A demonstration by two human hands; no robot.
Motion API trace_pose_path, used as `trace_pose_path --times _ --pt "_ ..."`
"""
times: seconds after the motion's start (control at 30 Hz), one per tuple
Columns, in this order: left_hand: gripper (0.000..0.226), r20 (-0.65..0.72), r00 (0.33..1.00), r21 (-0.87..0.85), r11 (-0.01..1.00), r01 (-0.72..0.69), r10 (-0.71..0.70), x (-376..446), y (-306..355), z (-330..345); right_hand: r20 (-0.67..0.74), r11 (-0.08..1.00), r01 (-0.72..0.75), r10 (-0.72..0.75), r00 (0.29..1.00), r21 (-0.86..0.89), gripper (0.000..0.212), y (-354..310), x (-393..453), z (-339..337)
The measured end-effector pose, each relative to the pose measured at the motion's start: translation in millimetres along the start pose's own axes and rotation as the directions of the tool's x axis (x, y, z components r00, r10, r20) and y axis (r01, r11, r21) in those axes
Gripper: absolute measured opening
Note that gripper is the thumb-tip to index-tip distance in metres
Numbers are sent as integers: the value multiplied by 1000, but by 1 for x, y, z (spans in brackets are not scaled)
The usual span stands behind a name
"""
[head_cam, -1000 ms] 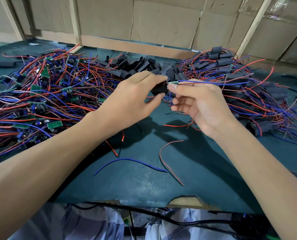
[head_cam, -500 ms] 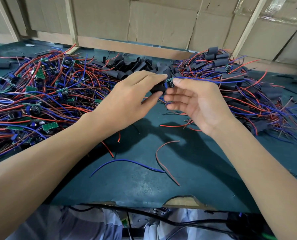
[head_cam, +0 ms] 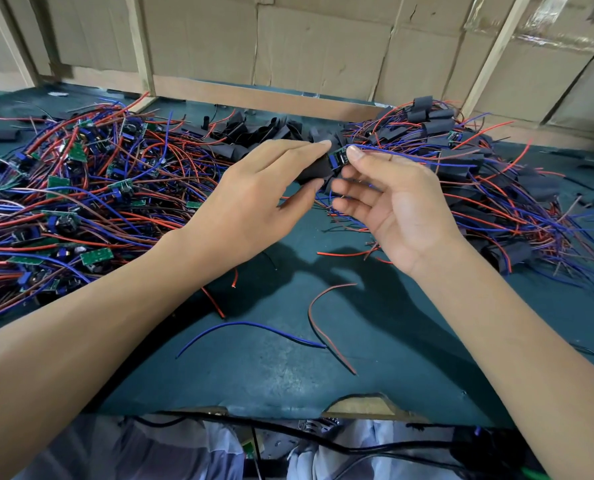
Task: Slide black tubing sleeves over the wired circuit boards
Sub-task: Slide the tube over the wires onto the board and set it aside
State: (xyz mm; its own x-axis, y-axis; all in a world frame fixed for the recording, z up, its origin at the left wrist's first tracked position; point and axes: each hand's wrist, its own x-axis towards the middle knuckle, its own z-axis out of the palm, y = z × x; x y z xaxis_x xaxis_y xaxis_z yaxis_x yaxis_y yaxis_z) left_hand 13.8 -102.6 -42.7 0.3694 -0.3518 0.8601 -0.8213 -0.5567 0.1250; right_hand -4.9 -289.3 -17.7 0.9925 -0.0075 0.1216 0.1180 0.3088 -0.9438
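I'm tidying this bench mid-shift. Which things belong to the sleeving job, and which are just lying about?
In the job:
- black sleeve, pinched by left hand
- circuit board, pinched by right hand
- unsleeved boards pile
- spare sleeves
- sleeved boards pile

Lying about:
- loose blue wire
- loose red wire

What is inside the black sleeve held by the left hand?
The circuit board enters the black sleeve at its right mouth; the left hand covers the rest, so its depth is hidden.
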Motion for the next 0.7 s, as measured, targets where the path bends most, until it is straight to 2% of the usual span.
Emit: trace_pose_path --times 0.17,0.3,0.47,0.57,0.7 --pt "35 -11 1000 -8 1000 -16 16 1 2 0 -3 999 -22 22 1000 41 9 -1 0 0" --pt "36 -4 1000 1 1000 -29 29 1 2 0 28 997 46 -44 999 -70 5 5 -3 4" --pt "32 -8 998 24 998 -66 66 3 2 1 73 996 67 -63 995 -53 9 4 -4 4" --pt "31 -7 993 54 992 -117 118 5 0 1 95 981 152 -141 985 -123 7 3 -5 4" --pt "40 1 995 17 995 -102 102 3 1 4 65 977 185 -178 982 -105 3 4 -6 8"
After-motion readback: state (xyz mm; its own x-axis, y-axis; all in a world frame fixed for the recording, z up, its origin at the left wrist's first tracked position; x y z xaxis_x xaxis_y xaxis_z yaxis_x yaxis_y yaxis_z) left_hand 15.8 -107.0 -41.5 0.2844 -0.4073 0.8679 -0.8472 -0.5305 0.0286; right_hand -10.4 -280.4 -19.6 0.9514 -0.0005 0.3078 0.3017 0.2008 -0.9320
